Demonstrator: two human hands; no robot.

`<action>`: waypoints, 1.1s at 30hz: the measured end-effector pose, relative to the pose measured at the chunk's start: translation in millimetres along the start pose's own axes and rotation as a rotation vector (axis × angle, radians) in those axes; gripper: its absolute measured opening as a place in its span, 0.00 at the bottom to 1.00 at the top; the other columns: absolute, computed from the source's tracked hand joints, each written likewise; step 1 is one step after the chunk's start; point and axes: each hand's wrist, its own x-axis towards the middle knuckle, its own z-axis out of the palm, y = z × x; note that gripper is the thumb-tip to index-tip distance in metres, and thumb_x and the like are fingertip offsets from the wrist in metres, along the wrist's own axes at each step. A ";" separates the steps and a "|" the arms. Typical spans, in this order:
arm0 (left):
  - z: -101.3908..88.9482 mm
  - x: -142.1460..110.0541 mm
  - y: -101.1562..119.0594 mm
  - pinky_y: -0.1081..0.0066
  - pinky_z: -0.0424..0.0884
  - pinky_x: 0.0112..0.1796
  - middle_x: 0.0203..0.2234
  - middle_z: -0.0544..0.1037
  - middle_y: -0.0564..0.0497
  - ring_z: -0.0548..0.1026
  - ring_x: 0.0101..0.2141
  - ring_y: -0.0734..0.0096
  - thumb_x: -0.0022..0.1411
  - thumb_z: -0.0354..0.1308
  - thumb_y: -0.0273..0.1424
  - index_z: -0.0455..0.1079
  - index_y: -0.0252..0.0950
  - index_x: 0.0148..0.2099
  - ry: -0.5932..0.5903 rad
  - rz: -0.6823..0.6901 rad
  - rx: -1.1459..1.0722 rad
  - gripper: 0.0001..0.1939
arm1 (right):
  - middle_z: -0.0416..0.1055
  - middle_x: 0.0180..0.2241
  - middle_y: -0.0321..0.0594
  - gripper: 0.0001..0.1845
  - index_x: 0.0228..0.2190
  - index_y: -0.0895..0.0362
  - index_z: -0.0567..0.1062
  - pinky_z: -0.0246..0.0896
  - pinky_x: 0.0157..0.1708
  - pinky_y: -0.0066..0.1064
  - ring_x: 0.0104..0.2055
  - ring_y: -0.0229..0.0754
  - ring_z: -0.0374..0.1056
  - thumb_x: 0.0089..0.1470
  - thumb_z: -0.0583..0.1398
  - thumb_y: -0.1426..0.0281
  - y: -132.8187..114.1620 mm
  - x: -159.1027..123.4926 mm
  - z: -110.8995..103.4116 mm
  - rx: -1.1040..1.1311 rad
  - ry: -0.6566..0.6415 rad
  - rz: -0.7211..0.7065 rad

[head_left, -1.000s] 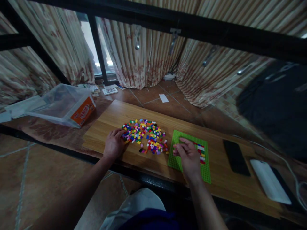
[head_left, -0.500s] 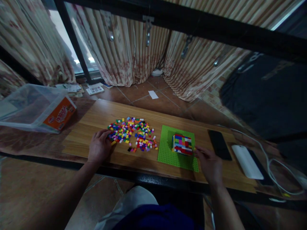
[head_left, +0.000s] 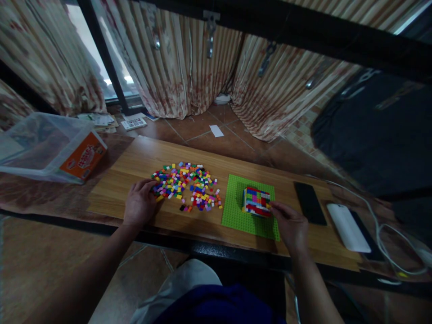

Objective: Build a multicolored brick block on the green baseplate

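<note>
Left hand (head_left: 140, 203) at loose bricks (head_left: 172, 182), right hand (head_left: 290, 225) at brick block (head_left: 257, 201)

Landmark for all positions: the green baseplate (head_left: 232, 212). From my remote station I read the left hand as half curled, palm down, well to the left of the baseplate. Its fingertips touch the end of the loose bricks farthest from the baseplate; whether they hold one, I cannot tell. I see the right hand at the baseplate's right edge, thumb and fingers drawn together in a pinch at the right end of the brick block. A speck of yellow shows by the tips; I cannot tell if it is gripped.

Brick block: multicoloured, sitting on the baseplate, slightly right of its middle. Loose bricks: spread left of the baseplate, on the same wooden board (head_left: 118, 184). Right of the baseplate: a black phone-like slab (head_left: 309, 203), then a white device (head_left: 348, 228) and a white cable (head_left: 374, 220). Far left of the baseplate: a clear plastic bin (head_left: 43, 166) with an orange label (head_left: 84, 156).
</note>
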 end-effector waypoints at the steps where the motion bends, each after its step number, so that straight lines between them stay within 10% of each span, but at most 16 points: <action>1: -0.4 -0.1 0.3 0.57 0.69 0.57 0.50 0.77 0.43 0.73 0.52 0.55 0.60 0.48 0.24 0.76 0.38 0.49 -0.004 0.001 0.000 0.20 | 0.82 0.35 0.44 0.17 0.32 0.55 0.84 0.72 0.46 0.47 0.39 0.50 0.77 0.42 0.70 0.57 1.3 0.5 0.9 0.030 0.009 0.017; 33: 1.9 -0.3 -2.6 0.57 0.70 0.56 0.50 0.77 0.43 0.74 0.52 0.55 0.61 0.48 0.25 0.76 0.36 0.50 0.003 0.009 0.031 0.21 | 0.78 0.35 0.43 0.27 0.40 0.59 0.79 0.69 0.39 0.39 0.36 0.44 0.73 0.39 0.69 0.56 17.3 10.1 15.1 0.165 0.131 0.166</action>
